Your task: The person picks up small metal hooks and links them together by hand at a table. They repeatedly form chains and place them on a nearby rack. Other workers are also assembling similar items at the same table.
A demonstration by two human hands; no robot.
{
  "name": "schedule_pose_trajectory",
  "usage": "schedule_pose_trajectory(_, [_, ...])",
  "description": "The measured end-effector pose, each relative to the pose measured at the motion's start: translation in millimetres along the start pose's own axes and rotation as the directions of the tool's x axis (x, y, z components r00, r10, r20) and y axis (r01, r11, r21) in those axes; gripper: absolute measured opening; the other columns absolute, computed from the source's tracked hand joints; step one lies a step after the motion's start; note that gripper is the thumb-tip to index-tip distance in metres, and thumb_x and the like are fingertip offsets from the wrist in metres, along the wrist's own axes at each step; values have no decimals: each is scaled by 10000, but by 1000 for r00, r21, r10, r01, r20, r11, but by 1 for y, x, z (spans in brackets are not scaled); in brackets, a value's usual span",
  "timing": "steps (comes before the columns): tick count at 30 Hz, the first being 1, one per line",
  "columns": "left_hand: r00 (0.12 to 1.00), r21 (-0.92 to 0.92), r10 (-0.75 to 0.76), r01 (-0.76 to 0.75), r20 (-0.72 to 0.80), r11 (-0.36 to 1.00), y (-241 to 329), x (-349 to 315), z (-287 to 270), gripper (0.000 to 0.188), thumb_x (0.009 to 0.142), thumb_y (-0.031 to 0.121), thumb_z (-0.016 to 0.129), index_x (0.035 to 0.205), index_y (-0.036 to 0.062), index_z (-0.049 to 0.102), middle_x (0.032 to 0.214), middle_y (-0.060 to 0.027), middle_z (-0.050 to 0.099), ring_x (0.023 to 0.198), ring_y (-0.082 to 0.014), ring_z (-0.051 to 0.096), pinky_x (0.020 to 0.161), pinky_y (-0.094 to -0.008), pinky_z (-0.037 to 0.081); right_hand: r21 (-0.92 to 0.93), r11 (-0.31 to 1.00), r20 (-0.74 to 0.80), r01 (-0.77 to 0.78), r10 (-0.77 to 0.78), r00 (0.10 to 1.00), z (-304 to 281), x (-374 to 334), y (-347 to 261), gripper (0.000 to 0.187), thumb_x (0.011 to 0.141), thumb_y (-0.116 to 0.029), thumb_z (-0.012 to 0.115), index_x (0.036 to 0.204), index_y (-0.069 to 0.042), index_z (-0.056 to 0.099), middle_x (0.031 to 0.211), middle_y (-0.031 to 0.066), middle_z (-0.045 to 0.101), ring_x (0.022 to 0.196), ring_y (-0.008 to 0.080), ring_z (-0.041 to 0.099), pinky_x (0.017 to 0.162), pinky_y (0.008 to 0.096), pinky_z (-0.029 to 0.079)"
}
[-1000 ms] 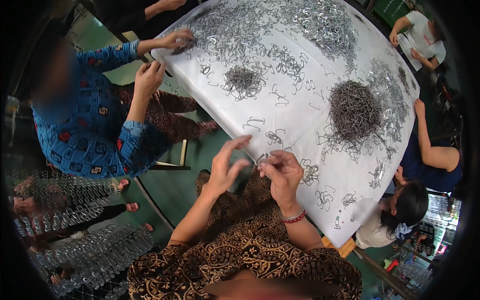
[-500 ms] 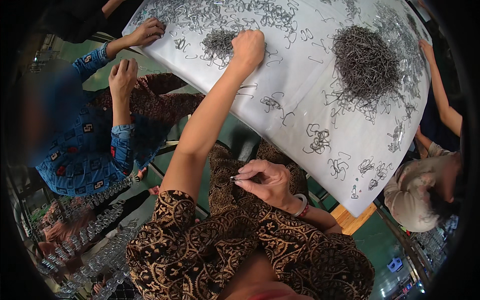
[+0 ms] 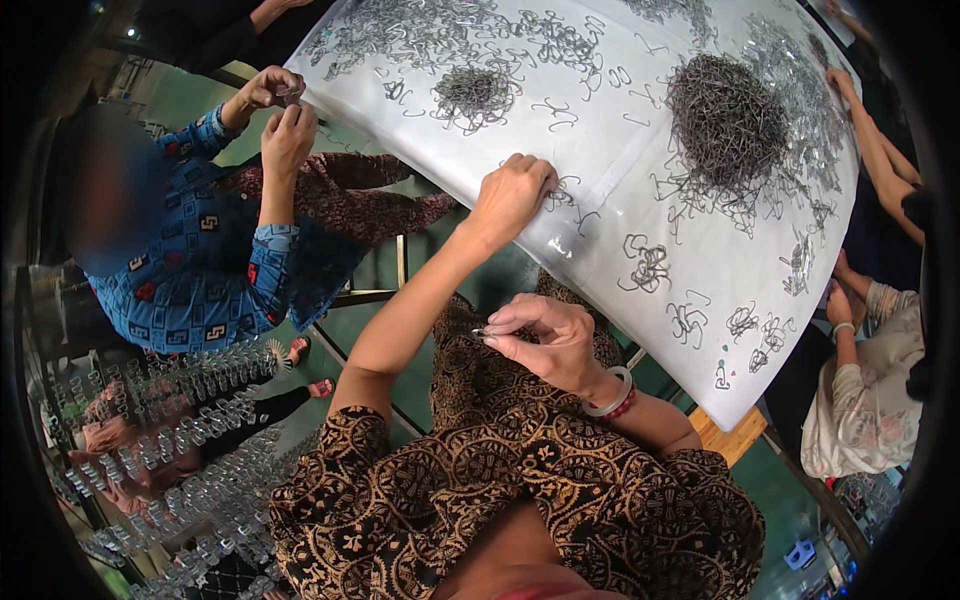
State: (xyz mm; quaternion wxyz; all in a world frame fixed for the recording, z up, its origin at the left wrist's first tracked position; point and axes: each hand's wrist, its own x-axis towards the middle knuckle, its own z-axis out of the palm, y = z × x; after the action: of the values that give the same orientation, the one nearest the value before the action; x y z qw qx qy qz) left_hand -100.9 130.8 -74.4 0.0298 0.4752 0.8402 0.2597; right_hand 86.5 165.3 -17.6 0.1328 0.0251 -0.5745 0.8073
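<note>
Reaching to the near edge of the white-covered table (image 3: 620,225), my left hand (image 3: 513,200) has its fingers curled down beside a small cluster of bent wire hooks (image 3: 572,207). What its fingertips hold, if anything, is hidden. My right hand (image 3: 550,345), with bangles at the wrist, is held above my lap, short of the table. Thumb and fingers there pinch a small shiny metal piece (image 3: 480,332), too small to make out fully. Beyond my left hand lies a small heap of wire hooks (image 3: 474,97).
A big dark heap of wire hooks (image 3: 727,125) stands at the right. Small hook clusters (image 3: 648,265) lie near the edge. A co-worker in a blue patterned shirt (image 3: 190,260) sits left; another's pale sleeve (image 3: 870,400) is at right. Strings of clear pieces (image 3: 190,440) hang lower left.
My left hand has come back from the small heap toward the table's near edge. My right hand keeps its pinch. The co-worker at left has brought both hands together.
</note>
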Motion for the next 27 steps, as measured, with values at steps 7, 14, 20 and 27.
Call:
schedule_pose_trajectory(7, [992, 5, 113, -113, -53, 994, 22, -4, 18, 274, 738, 223, 787, 941, 79, 671, 918, -92, 584, 900, -286, 543, 758, -392, 500, 91, 992, -4, -91, 91, 996, 9, -13, -7, 188, 817, 73, 707, 989, 6, 670, 942, 77, 697, 846, 122, 687, 754, 241, 557])
schedule_pose_trajectory(14, [997, -11, 72, -73, -24, 997, 5, 12, 16, 293, 719, 208, 795, 965, 102, 677, 904, -87, 601, 895, -293, 567, 768, -404, 501, 87, 993, -6, -75, 76, 997, 0, -6, -1, 203, 815, 65, 712, 1005, 5, 671, 915, 77, 698, 844, 123, 686, 758, 244, 554])
schedule_pose_trajectory(20, [983, 49, -52, 61, -177, 997, -56, 81, 5, 190, 841, 192, 696, 964, 49, 718, 855, -128, 644, 860, -316, 628, 760, -418, 516, 93, 992, 19, -88, 87, 996, -8, 8, 2, 234, 804, 44, 732, 1022, -22, 677, 887, 80, 708, 821, 121, 688, 738, 245, 542])
schedule_pose_trajectory(27, [994, 262, -21, 50, -111, 964, -72, 95, 27, 149, 875, 111, 625, 975, 5, 656, 945, -183, 642, 856, -361, 632, 778, -445, 509, 36, 996, -28, -81, 82, 996, -7, 16, 3, 198, 798, 45, 735, 975, -22, 678, 884, 80, 711, 803, 129, 689, 729, 251, 538])
